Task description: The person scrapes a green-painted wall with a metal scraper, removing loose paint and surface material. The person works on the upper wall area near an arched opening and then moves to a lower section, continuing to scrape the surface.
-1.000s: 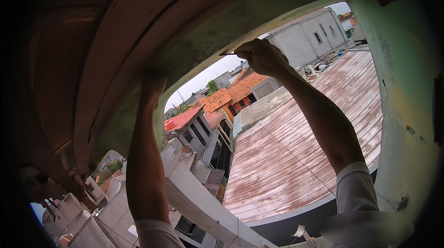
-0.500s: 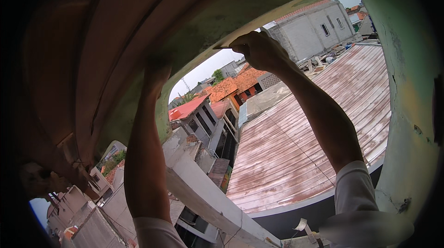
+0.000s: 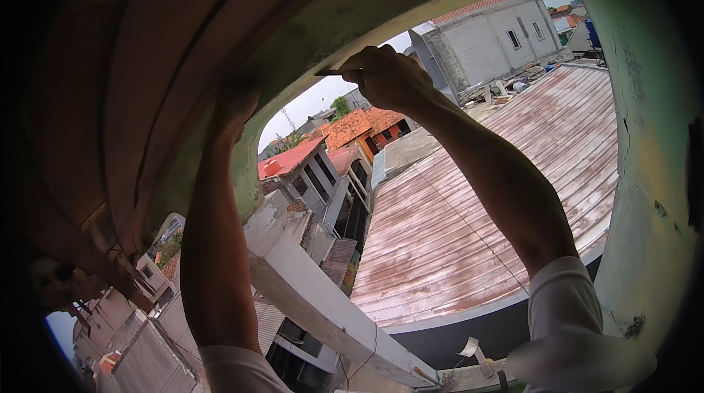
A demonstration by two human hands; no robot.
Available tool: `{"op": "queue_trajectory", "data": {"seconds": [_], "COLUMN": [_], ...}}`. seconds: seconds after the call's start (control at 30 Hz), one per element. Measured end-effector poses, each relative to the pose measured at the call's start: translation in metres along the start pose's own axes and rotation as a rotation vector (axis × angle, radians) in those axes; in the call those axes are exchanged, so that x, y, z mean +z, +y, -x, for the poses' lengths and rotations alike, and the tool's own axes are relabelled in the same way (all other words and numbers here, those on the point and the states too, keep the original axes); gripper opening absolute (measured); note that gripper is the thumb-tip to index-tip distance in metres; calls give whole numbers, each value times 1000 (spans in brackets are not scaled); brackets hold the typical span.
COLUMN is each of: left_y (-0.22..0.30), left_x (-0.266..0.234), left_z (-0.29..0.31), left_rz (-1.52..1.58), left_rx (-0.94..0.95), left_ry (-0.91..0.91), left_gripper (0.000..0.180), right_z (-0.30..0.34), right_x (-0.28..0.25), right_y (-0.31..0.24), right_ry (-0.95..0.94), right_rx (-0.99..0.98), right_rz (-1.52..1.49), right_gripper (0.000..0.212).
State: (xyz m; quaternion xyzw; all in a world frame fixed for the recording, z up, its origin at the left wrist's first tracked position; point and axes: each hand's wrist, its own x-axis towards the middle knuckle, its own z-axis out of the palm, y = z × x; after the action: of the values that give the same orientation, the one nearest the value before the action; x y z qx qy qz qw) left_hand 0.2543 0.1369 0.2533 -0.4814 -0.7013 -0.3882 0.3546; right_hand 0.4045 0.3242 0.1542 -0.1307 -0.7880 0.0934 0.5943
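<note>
A thin, dark, stick-like tool (image 3: 330, 72) is gripped at one end and held nearly level, its free tip pointed left. It is set close under the green beam (image 3: 330, 25); whether contact is made cannot be told. The beam, mottled with dark patches, is stretched across the top of the opening.

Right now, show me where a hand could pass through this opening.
Free: between right forearm and green wall; between right and left forearm, above pale beam. Crowded: overhead edge, around left hand, right hand and thin tool.
</note>
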Motion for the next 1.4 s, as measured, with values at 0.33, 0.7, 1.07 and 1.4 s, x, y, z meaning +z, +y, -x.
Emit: {"op": "queue_trajectory", "data": {"seconds": [0.33, 0.7, 1.07, 1.4], "left_y": [-28, 69, 58, 31], "left_x": [-14, 13, -27, -11], "left_z": [-30, 13, 21, -4], "left_rz": [-122, -240, -368, -289], "left_rx": [128, 4, -69, -182], "left_ry": [15, 206, 63, -58], "left_gripper": [68, 54, 65, 78], "right_z": [-7, -31, -1, 31], "right_x": [39, 72, 39, 0], "right_y": [-12, -33, -97, -57], "right_ry": [2, 44, -80, -99], "right_rx": [-66, -186, 35, -324], "right_rz": [-127, -146, -518, 162], "right_gripper": [17, 12, 33, 21]}}
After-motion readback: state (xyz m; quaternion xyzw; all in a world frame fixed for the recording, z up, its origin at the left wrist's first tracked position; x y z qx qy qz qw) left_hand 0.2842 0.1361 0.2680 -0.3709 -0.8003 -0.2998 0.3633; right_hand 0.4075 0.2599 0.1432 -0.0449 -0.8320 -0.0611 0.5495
